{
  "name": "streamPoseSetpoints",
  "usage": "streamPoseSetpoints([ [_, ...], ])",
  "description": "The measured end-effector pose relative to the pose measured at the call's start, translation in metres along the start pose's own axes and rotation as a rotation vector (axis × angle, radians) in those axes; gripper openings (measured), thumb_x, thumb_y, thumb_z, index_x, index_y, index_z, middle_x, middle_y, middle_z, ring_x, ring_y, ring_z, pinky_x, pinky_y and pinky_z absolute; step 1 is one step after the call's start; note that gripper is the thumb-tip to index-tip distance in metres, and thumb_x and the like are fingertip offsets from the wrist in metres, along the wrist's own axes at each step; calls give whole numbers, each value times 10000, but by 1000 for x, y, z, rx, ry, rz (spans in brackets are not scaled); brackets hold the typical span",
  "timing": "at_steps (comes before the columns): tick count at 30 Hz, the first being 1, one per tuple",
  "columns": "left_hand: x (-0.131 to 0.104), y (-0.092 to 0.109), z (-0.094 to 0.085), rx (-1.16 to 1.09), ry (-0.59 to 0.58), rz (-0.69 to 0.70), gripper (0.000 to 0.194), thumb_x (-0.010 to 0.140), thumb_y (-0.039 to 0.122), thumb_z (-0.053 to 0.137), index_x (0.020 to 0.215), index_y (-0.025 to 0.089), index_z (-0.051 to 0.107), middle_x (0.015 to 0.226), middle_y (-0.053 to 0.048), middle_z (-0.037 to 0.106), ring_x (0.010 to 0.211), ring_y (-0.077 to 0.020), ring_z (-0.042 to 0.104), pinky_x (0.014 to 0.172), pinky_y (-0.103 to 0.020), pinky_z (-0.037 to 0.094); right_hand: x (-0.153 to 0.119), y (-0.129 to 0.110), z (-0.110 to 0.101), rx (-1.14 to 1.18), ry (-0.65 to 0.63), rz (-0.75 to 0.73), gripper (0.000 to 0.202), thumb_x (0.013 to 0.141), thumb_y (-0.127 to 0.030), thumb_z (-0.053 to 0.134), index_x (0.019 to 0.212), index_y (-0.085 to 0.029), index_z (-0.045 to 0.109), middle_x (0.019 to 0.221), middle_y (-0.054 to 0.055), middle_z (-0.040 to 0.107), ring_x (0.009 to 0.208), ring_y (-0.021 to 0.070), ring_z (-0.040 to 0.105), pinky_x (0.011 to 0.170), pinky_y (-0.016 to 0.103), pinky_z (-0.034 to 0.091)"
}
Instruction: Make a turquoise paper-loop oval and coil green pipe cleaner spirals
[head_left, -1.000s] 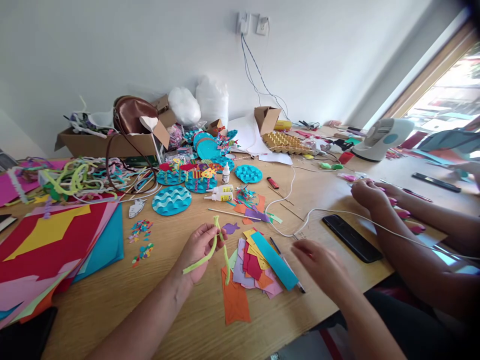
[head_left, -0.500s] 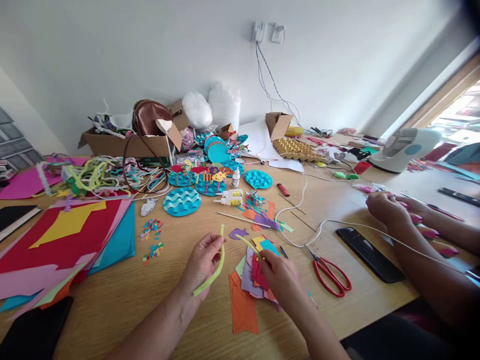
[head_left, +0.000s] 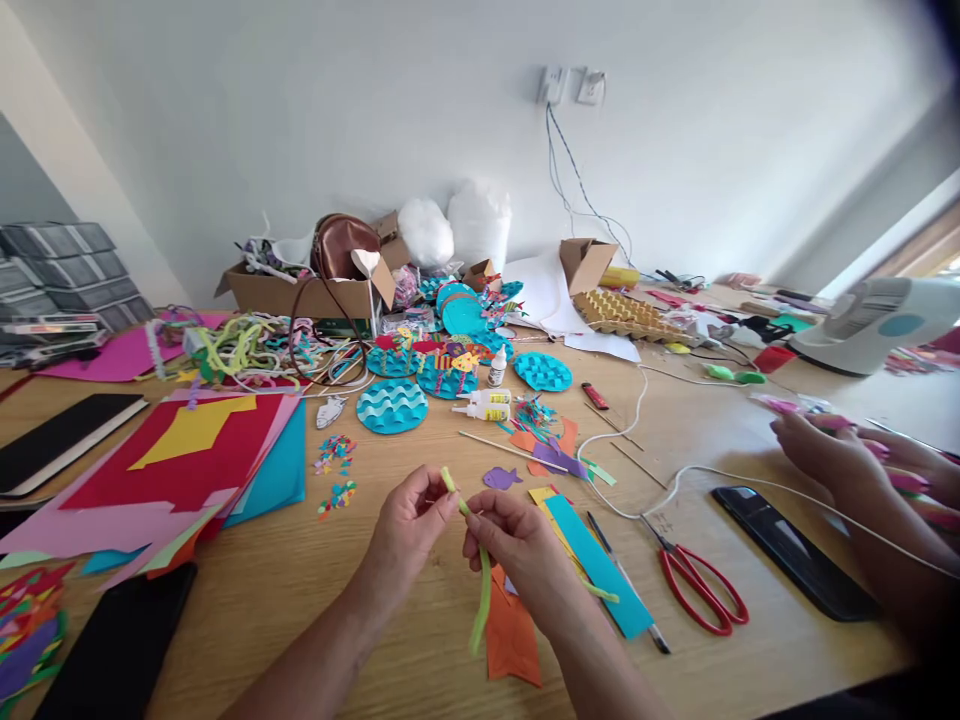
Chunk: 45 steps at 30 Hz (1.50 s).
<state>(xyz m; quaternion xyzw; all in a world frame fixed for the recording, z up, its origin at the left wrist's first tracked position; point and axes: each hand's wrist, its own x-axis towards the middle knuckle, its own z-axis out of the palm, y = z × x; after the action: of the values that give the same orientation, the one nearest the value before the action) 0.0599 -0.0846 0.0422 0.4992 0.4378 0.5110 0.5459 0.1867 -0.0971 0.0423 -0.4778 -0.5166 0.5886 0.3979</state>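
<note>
Pinched between finger and thumb of my left hand is the upper end of a yellow-green pipe cleaner. My right hand grips the same strip just below, and the two hands nearly touch. The lower part hangs down over the table. Another yellow-green piece shows to the right of my right wrist, over a blue paper strip. Orange paper lies under my right hand. Behind my hands is a purple paper fish.
Red-handled scissors and a black phone lie to the right, with a white cable across them. Another person's hands hold pink-and-green items at far right. Coloured sheets lie left; glue bottles stand and lie behind.
My hands have come together, and my right hand now holds the strip alongside my left. The view has shifted left, and the blue paper strip shows more fully.
</note>
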Motion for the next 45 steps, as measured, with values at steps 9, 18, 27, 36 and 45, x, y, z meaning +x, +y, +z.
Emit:
streamPoseSetpoints([
  [9,-12,15,-28,367,93,196,98,763,248,494,691,182,500,613,41,452,566,-101,420,530,-197,343,-11,4,19,-650,182,-306,156,812,-238,435,688,-197,520,550,-23,587,497,112,538,486,202,357],
  [18,-16,22,-43,489,123,159,159,782,267,444,654,184,490,555,44,414,502,-100,400,471,-199,320,-13,12,22,-961,333,-627,193,860,-207,403,712,-192,527,523,-31,560,463,108,542,462,208,333],
  [27,-13,8,-53,546,55,14,200,794,326,418,649,194,460,501,57,402,436,-97,383,411,-194,285,-8,8,27,-997,373,-867,183,868,-162,411,714,-183,507,552,-15,542,494,120,515,513,233,326],
  [36,-21,3,-57,300,34,-36,280,829,406,419,639,200,415,528,54,401,464,-93,377,415,-189,289,-9,12,25,-869,264,-638,142,856,-200,432,739,-202,513,610,-5,595,554,128,556,537,223,373],
  [45,-14,23,-69,321,-145,-26,305,841,412,420,629,193,418,525,52,420,471,-92,391,447,-199,321,5,-14,15,-584,-10,-170,170,810,-239,442,656,-205,506,543,-32,573,509,113,508,485,201,349],
])
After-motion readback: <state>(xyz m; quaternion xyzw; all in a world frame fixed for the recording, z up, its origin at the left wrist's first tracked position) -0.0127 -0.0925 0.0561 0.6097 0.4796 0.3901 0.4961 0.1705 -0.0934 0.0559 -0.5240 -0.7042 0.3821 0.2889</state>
